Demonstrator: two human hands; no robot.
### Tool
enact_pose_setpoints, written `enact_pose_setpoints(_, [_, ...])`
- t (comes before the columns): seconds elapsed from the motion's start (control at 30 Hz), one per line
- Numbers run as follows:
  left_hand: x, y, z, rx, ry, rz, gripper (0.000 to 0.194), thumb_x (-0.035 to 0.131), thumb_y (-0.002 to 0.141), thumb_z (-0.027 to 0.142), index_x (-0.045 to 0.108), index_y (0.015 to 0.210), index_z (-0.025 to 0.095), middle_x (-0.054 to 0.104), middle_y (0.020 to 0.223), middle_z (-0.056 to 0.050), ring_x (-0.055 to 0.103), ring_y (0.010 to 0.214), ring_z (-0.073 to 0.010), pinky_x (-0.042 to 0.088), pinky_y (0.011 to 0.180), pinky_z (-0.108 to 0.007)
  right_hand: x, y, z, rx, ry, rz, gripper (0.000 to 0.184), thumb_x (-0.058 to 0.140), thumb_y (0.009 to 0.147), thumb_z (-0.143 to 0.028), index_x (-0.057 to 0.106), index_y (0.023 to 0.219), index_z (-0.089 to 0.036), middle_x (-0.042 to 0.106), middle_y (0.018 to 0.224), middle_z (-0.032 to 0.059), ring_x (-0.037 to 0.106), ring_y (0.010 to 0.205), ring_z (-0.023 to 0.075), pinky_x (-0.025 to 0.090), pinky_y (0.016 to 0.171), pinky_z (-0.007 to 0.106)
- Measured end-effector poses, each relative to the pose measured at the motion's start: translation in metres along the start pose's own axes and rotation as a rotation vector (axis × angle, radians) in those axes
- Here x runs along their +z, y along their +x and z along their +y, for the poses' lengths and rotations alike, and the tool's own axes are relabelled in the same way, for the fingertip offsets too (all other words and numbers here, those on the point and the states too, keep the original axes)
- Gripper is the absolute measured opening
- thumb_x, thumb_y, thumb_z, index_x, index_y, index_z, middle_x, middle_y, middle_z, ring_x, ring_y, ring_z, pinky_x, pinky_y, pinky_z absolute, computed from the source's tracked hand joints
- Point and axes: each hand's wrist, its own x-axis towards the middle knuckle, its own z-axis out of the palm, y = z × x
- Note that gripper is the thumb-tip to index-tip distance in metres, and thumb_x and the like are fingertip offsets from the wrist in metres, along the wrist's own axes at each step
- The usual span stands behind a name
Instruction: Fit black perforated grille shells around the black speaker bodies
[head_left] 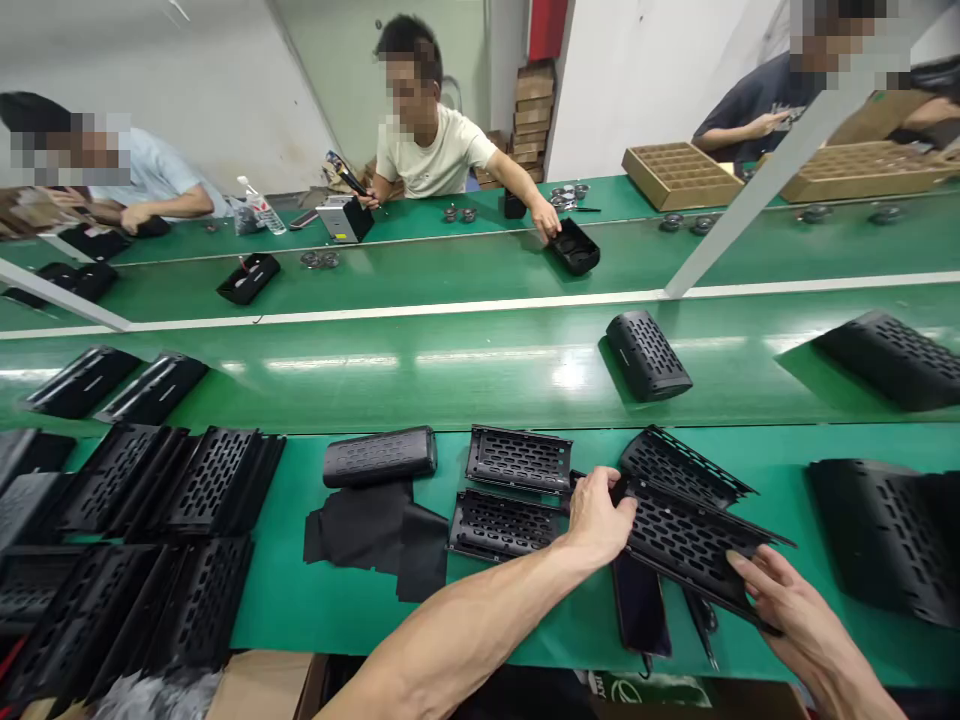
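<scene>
Both my hands hold one black perforated plastic grille panel (pixel 686 540) above the green bench (pixel 300 600). My left hand (pixel 600 515) grips its left end with curled fingers. My right hand (pixel 780 595) supports its lower right edge, fingers under it. Another grille panel (pixel 682 465) lies just behind it. Two more grille panels (pixel 517 458) (pixel 499 522) lie flat to the left. A dark phone (pixel 641 605) lies under the held panel, beside a thin black tool (pixel 701 625).
An assembled black speaker body (pixel 381 456) rests on black cloth pieces (pixel 379 535). Stacks of grilles (pixel 135 540) fill the left; a large perforated housing (pixel 877 535) sits right. Speaker bodies (pixel 646 355) ride the conveyor. Across it, three people work beside cardboard trays (pixel 679 175).
</scene>
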Motion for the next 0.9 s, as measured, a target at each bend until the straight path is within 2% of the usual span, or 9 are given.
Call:
enact_pose_setpoints(0.1, [0.006,0.015,0.004,-0.01,0.066,-0.041,0.039,0.067,0.086,0.023,0.067,0.125,0.02,0.074,0.124,-0.012,0.065,0.117,-0.0302,0.05,0.106,-0.046,0.005,0.004,0.008,0.094,0.054,-0.013,0.098,0.091,0.041,-0.06,0.057,0.126,-0.024,0.072,0.112,0.0152,0.071,0.101,0.0363,0.057,0.071,0.039])
enact_pose_setpoints(0.13, [0.007,0.02,0.005,-0.017,0.079,-0.047,0.039,0.067,0.085,0.021,0.067,0.124,0.02,0.074,0.124,-0.012,0.065,0.118,-0.0309,0.05,0.106,-0.047,0.007,0.005,0.01,0.104,0.063,-0.015,0.097,0.091,0.042,-0.059,0.056,0.125,-0.024,0.071,0.112,0.0151,0.071,0.098,0.0346,0.055,0.066,0.036])
enact_pose_setpoints(0.2, [0.01,0.028,0.005,-0.03,0.115,-0.05,0.037,0.066,0.085,0.018,0.069,0.122,0.021,0.075,0.122,-0.012,0.063,0.12,-0.0318,0.048,0.108,-0.048,0.012,0.007,0.013,0.107,0.074,-0.015,0.093,0.093,0.042,-0.057,0.055,0.121,-0.025,0.068,0.124,0.0176,0.069,0.105,0.0344,0.052,0.062,0.032])
enact_pose_setpoints(0.3, [0.012,0.032,0.0,-0.034,0.165,-0.039,0.038,0.065,0.084,0.015,0.069,0.121,0.021,0.075,0.12,-0.012,0.057,0.126,-0.0328,0.045,0.11,-0.049,0.02,0.01,0.013,0.082,0.081,-0.027,0.085,0.095,0.041,-0.051,0.057,0.111,-0.024,0.061,0.138,0.0191,0.062,0.121,0.0361,0.051,0.066,0.032])
enact_pose_setpoints(0.43, [0.013,0.032,-0.009,-0.025,0.2,-0.026,0.038,0.063,0.083,0.012,0.067,0.12,0.019,0.074,0.121,-0.012,0.051,0.13,-0.0316,0.043,0.112,-0.046,0.028,0.014,0.011,0.038,0.107,-0.078,0.07,0.092,0.045,-0.052,0.062,0.102,-0.024,0.07,0.124,0.0121,0.063,0.119,0.0343,0.051,0.075,0.034])
enact_pose_setpoints(0.6, [0.017,0.035,-0.016,-0.031,0.204,-0.009,0.034,0.064,0.085,0.015,0.065,0.119,0.019,0.072,0.121,-0.012,0.05,0.131,-0.0311,0.044,0.11,-0.044,0.033,0.016,0.012,0.026,0.127,-0.093,0.062,0.092,0.052,-0.054,0.063,0.099,-0.025,0.071,0.116,0.0118,0.065,0.116,0.0343,0.052,0.075,0.035])
enact_pose_setpoints(0.67, [0.019,0.036,-0.015,-0.042,0.201,-0.008,0.034,0.064,0.084,0.016,0.063,0.118,0.02,0.071,0.121,-0.011,0.052,0.129,-0.0316,0.045,0.108,-0.045,0.034,0.015,0.012,0.015,0.128,-0.094,0.063,0.091,0.054,-0.055,0.062,0.102,-0.025,0.071,0.113,0.0107,0.067,0.109,0.032,0.051,0.071,0.034])
enact_pose_setpoints(0.8, [0.02,0.029,0.0,-0.062,0.19,-0.007,0.035,0.062,0.085,0.017,0.061,0.119,0.021,0.069,0.124,-0.012,0.056,0.124,-0.0325,0.047,0.104,-0.047,0.031,0.004,0.008,-0.008,0.131,-0.108,0.069,0.085,0.062,-0.066,0.058,0.112,-0.027,0.07,0.098,0.003,0.066,0.08,0.0234,0.048,0.062,0.032])
enact_pose_setpoints(0.9, [0.008,0.009,0.016,-0.003,0.171,0.0,0.036,0.062,0.086,0.02,0.059,0.121,0.023,0.068,0.125,-0.011,0.057,0.122,-0.0318,0.047,0.104,-0.048,0.015,-0.015,0.008,-0.007,0.107,-0.101,0.066,0.083,0.063,-0.07,0.056,0.106,-0.028,0.064,0.089,-0.0011,0.06,0.072,0.019,0.046,0.061,0.031])
